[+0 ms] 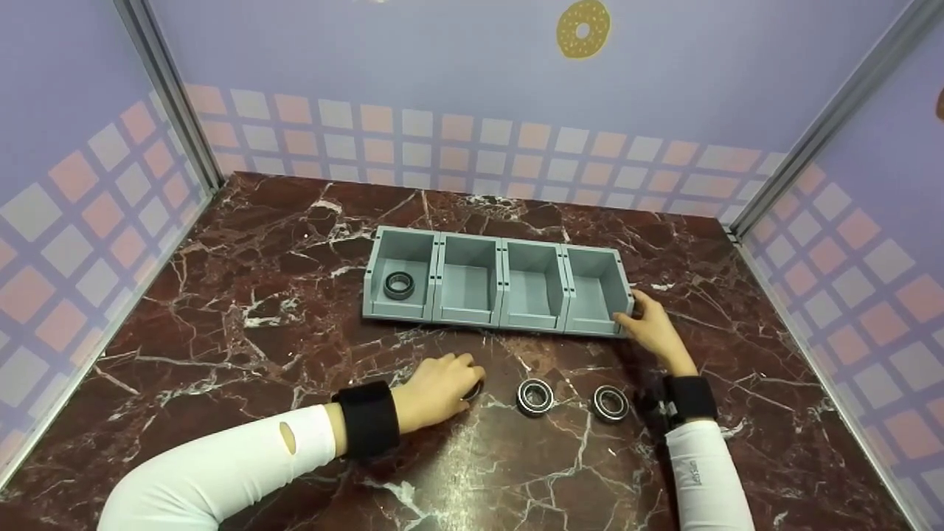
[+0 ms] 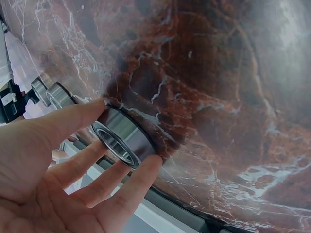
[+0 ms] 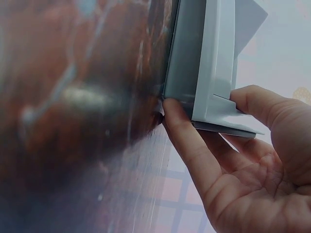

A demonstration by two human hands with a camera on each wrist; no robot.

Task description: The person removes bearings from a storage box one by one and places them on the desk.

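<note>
The left hand lies low on the marble surface, in front of the grey tray and well apart from it. Its fingers are curled around a metal bearing ring, pinched between thumb and fingertips; the ring stands on its edge against the surface. In the head view only a sliver of this ring shows past the knuckles.

The right hand is at the right end of the tray. Its fingers and thumb wrap the near right corner of the end compartment, gripping the wall where it meets the surface.

The tray is a row of four open compartments set side by side. The leftmost compartment holds one ring lying flat near its front. The other three compartments show only their bare floors.

Two more rings lie flat on the surface between the hands: the middle ring just right of the left hand, and the right-most ring near the right wrist. They sit close together but apart, not touching. Both wrists carry black bands over white sleeves.

A doughnut sticker is on the back wall.
</note>
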